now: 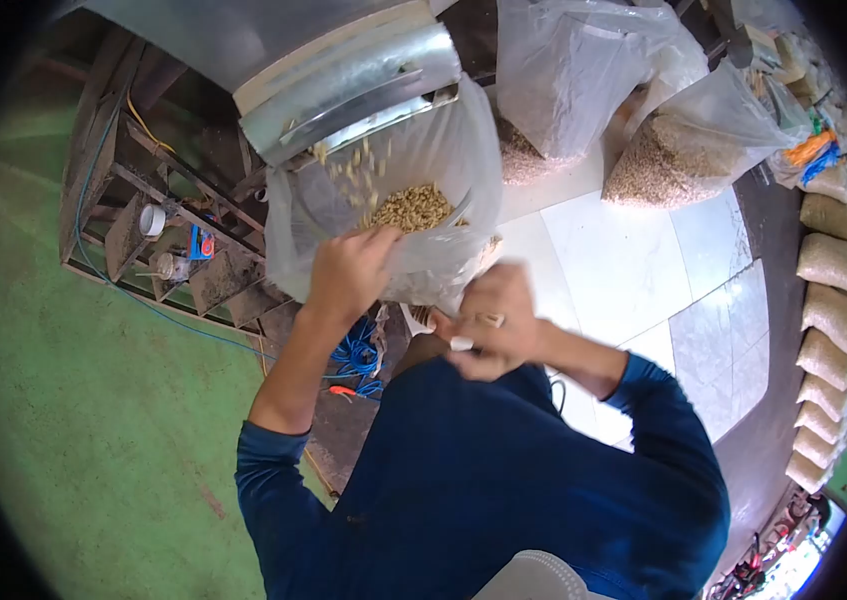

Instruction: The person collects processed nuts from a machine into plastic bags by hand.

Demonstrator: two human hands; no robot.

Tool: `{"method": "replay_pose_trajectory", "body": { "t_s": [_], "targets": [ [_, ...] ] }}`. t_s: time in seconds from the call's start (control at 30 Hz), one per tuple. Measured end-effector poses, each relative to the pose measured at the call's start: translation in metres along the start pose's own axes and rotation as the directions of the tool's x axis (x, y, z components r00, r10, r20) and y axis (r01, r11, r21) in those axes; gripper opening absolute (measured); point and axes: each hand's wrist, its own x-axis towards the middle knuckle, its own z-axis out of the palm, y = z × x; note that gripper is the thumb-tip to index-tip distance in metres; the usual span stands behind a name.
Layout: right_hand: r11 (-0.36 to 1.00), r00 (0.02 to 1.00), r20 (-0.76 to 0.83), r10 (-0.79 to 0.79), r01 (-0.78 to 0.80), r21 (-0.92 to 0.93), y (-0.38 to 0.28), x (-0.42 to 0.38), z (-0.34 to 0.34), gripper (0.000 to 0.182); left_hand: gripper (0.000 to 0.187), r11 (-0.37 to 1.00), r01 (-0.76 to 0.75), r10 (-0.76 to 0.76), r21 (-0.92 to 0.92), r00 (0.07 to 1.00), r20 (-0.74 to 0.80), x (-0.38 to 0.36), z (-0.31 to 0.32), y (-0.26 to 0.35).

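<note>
A clear plastic bag (443, 160) hangs under a metal chute (343, 85), and tan kernels (408, 208) are falling from the chute into it. My left hand (348, 268) grips the bag's front wall just below the pile of kernels. My right hand (491, 322) is closed at the bag's lower right edge, where a small white piece (461, 343) shows at its fingers. This hand is blurred, and I cannot tell what the white piece is. Both my arms are in blue sleeves.
Two large clear bags of kernels (673, 160) stand on the white tiled floor (623, 270) at the back right. A row of filled packs (828, 300) lines the right edge. To the left are a green floor (83, 400), a wooden frame (143, 220) and blue cable (355, 355).
</note>
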Motion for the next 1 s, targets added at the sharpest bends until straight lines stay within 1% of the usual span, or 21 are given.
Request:
{"method": "replay_pose_trajectory", "body": {
  "t_s": [0.03,0.07,0.1,0.13,0.17,0.2,0.23,0.3,0.33,0.4,0.47,0.57,0.63,0.7,0.73,0.8,0.83,0.9,0.93,0.97,1.0],
  "targets": [
    [0.993,0.999,0.041,0.001,-0.006,0.122,0.0,-0.015,0.004,0.007,0.012,0.998,-0.026,0.021,-0.055,0.996,-0.084,0.004,0.0,0.0],
    [0.992,0.999,0.032,0.001,-0.005,0.125,0.01,-0.03,0.012,0.007,0.014,0.999,0.014,-0.017,-0.041,0.997,-0.077,0.006,0.003,0.001],
    [0.927,0.961,0.177,0.212,-0.255,0.274,0.018,-0.046,0.023,0.012,0.014,0.999,0.012,-0.013,-0.03,0.998,-0.064,0.009,0.004,0.004],
    [0.782,0.859,0.346,0.378,-0.496,0.377,0.025,-0.061,0.037,0.018,0.015,0.999,0.031,-0.031,0.006,0.998,-0.047,0.01,0.003,0.006],
    [0.561,0.722,0.409,0.558,-0.692,0.455,0.036,-0.07,0.049,0.022,0.015,0.998,0.05,-0.049,0.038,0.998,-0.031,0.009,0.002,0.009],
    [0.291,0.542,0.493,0.681,-0.818,0.497,0.048,-0.074,0.056,0.028,0.015,0.998,0.045,-0.044,0.04,0.999,-0.025,0.005,0.003,0.01],
    [0.3,0.546,0.486,0.682,-0.816,0.495,0.056,-0.07,0.058,0.028,0.015,0.999,0.046,-0.046,0.021,0.999,-0.03,0.003,0.004,0.009],
    [0.126,0.471,0.557,0.684,-0.829,0.545,0.076,-0.058,0.056,0.04,0.015,1.0,0.027,-0.027,0.003,0.998,-0.065,0.006,0.003,0.006],
    [0.144,0.478,0.545,0.689,-0.827,0.543,0.083,-0.058,0.057,0.04,0.014,0.999,0.041,-0.042,-0.015,0.998,-0.047,0.006,0.001,0.005],
    [0.068,0.404,0.589,0.7,-0.859,0.508,0.091,-0.056,0.059,0.043,0.014,0.998,0.045,-0.046,-0.039,0.998,-0.045,0.005,-0.003,0.003],
    [0.083,0.392,0.579,0.715,-0.87,0.487,0.091,-0.053,0.061,0.043,0.014,0.997,0.081,-0.081,0.013,0.997,-0.014,0.005,-0.003,0.001],
    [0.08,0.358,0.566,0.743,-0.887,0.455,0.087,-0.048,0.068,0.042,0.021,0.994,0.106,-0.107,-0.038,0.994,-0.006,0.004,-0.01,-0.005],
    [0.078,0.335,0.55,0.765,-0.896,0.438,0.083,-0.044,0.067,0.041,0.02,0.991,0.112,-0.112,-0.068,0.994,-0.001,0.004,-0.007,-0.009],
    [0.021,0.249,0.544,0.801,-0.92,0.391,0.078,-0.041,0.07,0.04,0.02,0.989,0.115,-0.114,-0.09,0.993,0.013,0.005,-0.005,-0.012],
    [0.024,0.244,0.535,0.809,-0.923,0.385,0.076,-0.04,0.072,0.04,0.019,0.99,0.108,-0.107,-0.091,0.994,0.017,0.006,-0.003,-0.014],
    [-0.081,0.18,0.545,0.819,-0.904,0.421,0.073,-0.039,0.075,0.038,0.019,0.991,0.092,-0.091,-0.1,0.996,0.018,0.006,0.0,-0.018],
    [-0.076,0.178,0.53,0.829,-0.903,0.423,0.072,-0.039,0.077,0.038,0.019,0.989,0.083,-0.081,-0.119,0.996,0.023,0.004,0.002,-0.02],
    [-0.042,0.151,0.521,0.84,-0.939,0.34,0.075,-0.039,0.076,0.036,0.018,0.988,0.035,-0.032,-0.152,0.999,0.02,0.007,0.002,-0.018],
    [-0.001,0.171,0.506,0.846,-0.947,0.322,0.076,-0.041,0.076,0.035,0.018,0.983,0.05,-0.05,-0.179,0.999,0.006,0.006,0.002,-0.016],
    [0.003,0.169,0.468,0.867,-0.943,0.333,0.077,-0.043,0.078,0.035,0.017,0.977,0.062,-0.064,-0.206,0.998,-0.002,0.005,0.002,-0.014],
    [0.032,0.204,0.477,0.855,-0.938,0.344,0.078,-0.047,0.08,0.035,0.017,0.976,0.019,-0.019,-0.216,1.0,0.004,0.002,0.001,-0.012]
  ]
}}
